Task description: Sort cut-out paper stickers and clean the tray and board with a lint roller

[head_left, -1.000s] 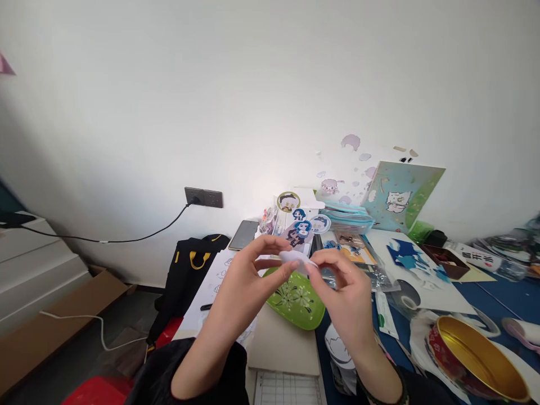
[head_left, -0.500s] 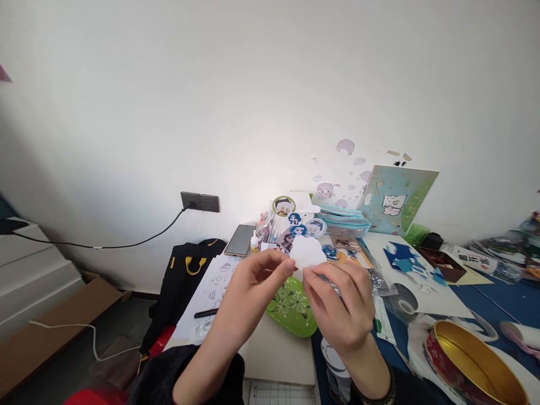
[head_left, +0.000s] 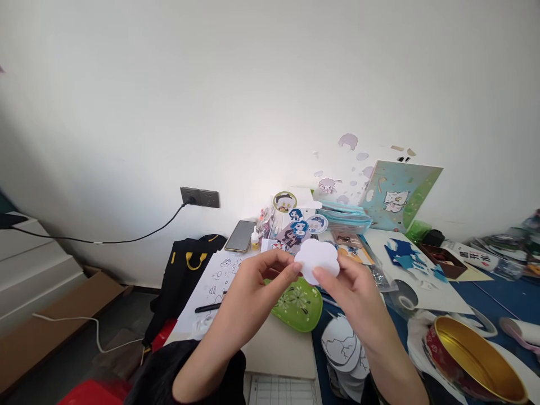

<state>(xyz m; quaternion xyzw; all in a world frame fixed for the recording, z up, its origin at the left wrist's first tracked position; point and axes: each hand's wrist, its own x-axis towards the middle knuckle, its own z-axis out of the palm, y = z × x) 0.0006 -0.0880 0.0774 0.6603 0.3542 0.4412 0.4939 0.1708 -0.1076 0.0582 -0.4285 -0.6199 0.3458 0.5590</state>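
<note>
A white scalloped paper cutout [head_left: 317,260], shaped like a cloud or flower, is held up in front of me. My left hand [head_left: 270,287] pinches its left edge between thumb and fingertips. On its right side, my right hand [head_left: 352,284] grips it, thumb on the near face and fingers behind. Beneath the hands lies a green flowered tray [head_left: 298,306], partly hidden by my left hand. Below my right wrist sits a stack of round paper cutouts with line drawings [head_left: 341,344].
A phone [head_left: 240,235] and small dropper bottle [head_left: 255,238] stand behind the drawing sheet [head_left: 217,275], which carries a black pen [head_left: 207,307]. To the right are a gold-lined tin [head_left: 476,354], blue paper scraps [head_left: 407,259] and a picture board [head_left: 405,194] against the wall.
The cutout has turned and moved slightly right and down, its face now showing more fully. My right hand has rolled over, bringing its thumb to the front. The view has shifted a little.
</note>
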